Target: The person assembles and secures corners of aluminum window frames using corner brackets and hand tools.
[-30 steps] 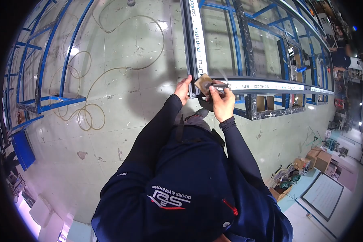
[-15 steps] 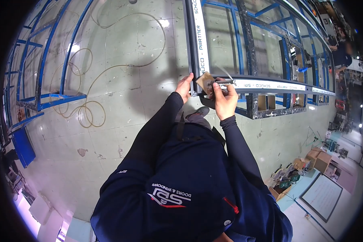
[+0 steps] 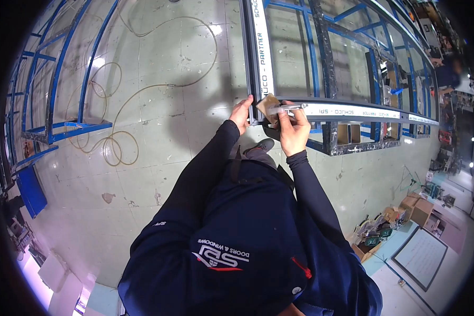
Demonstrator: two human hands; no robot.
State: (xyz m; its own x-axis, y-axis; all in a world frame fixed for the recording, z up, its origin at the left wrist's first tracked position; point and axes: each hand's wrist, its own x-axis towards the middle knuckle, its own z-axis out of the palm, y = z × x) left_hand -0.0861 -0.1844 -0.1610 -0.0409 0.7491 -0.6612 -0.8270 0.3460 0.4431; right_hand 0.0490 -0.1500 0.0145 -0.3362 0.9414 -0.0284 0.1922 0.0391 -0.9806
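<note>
Pale floor tiles point(image 3: 137, 181) lay under the dark frame point(image 3: 249, 63), whose white tape point(image 3: 263, 47) read "PARTNER" and "SCHÜCO - SPI". At its near corner, the right hand's point(image 3: 295, 134) fingers were clamped on a slim silvery tool point(image 3: 294, 106) beside a tan piece point(image 3: 267, 105). The left hand point(image 3: 240, 115) touched the outer edge, its grip partly hidden, impossible to tell.

The upper end of the dark frame point(image 3: 251, 42) is being cut off by the top edge — the whiteboard's writing point(image 3: 424, 252) is being blurred, seemingly by distance.
</note>
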